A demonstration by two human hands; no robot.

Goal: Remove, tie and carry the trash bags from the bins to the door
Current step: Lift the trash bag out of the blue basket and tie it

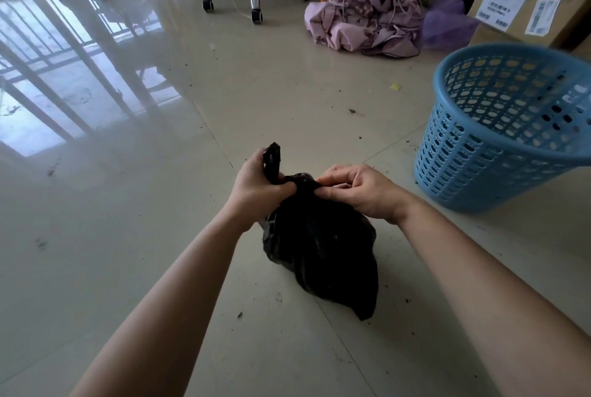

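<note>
L hand (256, 187) fists twisted tail of crinkly black bag (319, 252); R hand (359, 191) pinches its neck.

Daylight enters from the upper left and throws bright window glare across the glossy floor (96, 83). Elsewhere the scene is dim, shadows soft. Wide-angle distortion bends the edges; focus is fairly sharp.
</note>
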